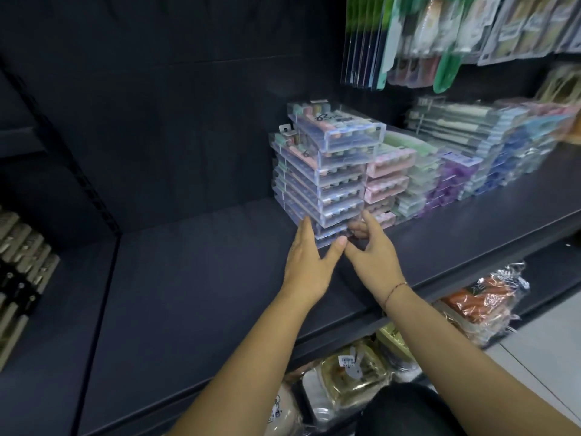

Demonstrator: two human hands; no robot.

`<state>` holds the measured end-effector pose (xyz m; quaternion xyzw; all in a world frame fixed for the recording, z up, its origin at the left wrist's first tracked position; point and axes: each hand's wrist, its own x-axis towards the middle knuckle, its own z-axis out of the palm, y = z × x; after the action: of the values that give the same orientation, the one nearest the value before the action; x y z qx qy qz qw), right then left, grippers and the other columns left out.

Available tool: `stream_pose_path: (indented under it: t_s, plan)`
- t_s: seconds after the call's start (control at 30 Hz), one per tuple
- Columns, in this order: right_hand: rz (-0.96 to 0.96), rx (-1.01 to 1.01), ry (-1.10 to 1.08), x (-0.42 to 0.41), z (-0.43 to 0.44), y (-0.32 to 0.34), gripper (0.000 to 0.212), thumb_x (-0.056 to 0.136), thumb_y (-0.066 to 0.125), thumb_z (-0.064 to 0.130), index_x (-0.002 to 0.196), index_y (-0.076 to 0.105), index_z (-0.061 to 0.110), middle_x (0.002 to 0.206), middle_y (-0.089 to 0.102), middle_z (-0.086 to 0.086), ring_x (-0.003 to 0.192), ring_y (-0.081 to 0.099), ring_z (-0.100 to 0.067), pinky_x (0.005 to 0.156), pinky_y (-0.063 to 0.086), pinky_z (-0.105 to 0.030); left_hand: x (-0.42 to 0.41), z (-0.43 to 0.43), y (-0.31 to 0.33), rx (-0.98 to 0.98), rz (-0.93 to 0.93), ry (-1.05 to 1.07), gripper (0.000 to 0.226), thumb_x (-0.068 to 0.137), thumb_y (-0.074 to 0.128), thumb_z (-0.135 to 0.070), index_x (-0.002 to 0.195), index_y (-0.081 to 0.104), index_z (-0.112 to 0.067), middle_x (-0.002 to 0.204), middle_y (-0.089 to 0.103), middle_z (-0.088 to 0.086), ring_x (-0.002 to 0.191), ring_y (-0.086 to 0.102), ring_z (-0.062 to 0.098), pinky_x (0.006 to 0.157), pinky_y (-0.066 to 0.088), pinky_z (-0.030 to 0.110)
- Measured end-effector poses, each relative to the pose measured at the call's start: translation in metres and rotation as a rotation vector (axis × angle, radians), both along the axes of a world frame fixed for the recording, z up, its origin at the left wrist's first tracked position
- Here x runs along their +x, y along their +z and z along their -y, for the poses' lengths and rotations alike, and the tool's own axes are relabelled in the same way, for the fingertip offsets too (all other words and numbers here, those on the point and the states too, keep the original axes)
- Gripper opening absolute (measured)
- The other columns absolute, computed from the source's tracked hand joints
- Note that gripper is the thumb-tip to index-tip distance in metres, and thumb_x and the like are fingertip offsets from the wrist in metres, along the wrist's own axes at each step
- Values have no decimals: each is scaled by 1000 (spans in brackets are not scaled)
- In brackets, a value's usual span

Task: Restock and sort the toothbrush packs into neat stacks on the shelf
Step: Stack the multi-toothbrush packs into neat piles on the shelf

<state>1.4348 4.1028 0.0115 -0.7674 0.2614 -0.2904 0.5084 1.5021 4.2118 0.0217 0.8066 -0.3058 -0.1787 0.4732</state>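
Observation:
A tall stack of clear toothbrush packs [323, 180] stands on the dark shelf [195, 278], leaning a little, with its top pack [339, 127] set askew. My left hand [309, 259] lies with straight fingers against the stack's lower left side, thumb at the front corner. My right hand [371, 247] reaches to the lowest packs from the right, fingers spread and loosely bent around their front right corner. Lower stacks of pink packs [386, 174], green packs [415, 190] and purple packs [452, 180] stand to the right.
Blue and clear packs [509, 152] continue right along the shelf. Hanging packaged goods [440, 39] fill the upper right. Wrapped goods [484, 306] lie on the shelf below. A neighbouring bay at far left holds beige items [22, 269]. A shelf upright [103, 196] divides the bays.

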Motion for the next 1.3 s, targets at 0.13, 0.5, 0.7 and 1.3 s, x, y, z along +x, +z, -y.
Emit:
stream_pose_path:
  t_s: [0.13, 0.5, 0.7, 1.3]
  plan:
    - [25, 54, -47, 1, 2, 5, 58, 90, 65, 10, 142, 39, 18, 116, 53, -2, 110, 52, -15, 98, 44, -29, 0, -1, 0, 6, 11, 11, 85, 94, 45, -60, 157, 0, -25, 164, -1, -9, 150, 8, 13, 122, 17, 37]
    - [-107, 13, 0, 8, -1, -1, 55, 92, 62, 15, 141, 38, 20, 128, 53, 9, 119, 53, -10, 107, 42, -37, -2, -12, 3, -69, -65, 76, 89, 93, 52, -56, 156, -5, -29, 163, 11, -8, 149, 16, 14, 118, 22, 34]
    - [-71, 101, 28, 11, 0, 6, 29, 96, 53, 8, 122, 57, 19, 120, 61, 3, 113, 55, -10, 104, 43, -30, -2, -17, 7, -135, -108, 127, 92, 93, 54, -54, 156, -7, -27, 164, 6, -11, 149, 13, 12, 118, 20, 31]
    - [330, 555, 91, 39, 11, 58, 58, 97, 36, 58, 125, 61, 14, 118, 69, 0, 111, 64, -11, 103, 46, -33, 2, -20, 7, -238, -151, 107, 95, 81, 40, -71, 155, -6, -35, 162, 1, -18, 148, 9, 5, 118, 13, 27]
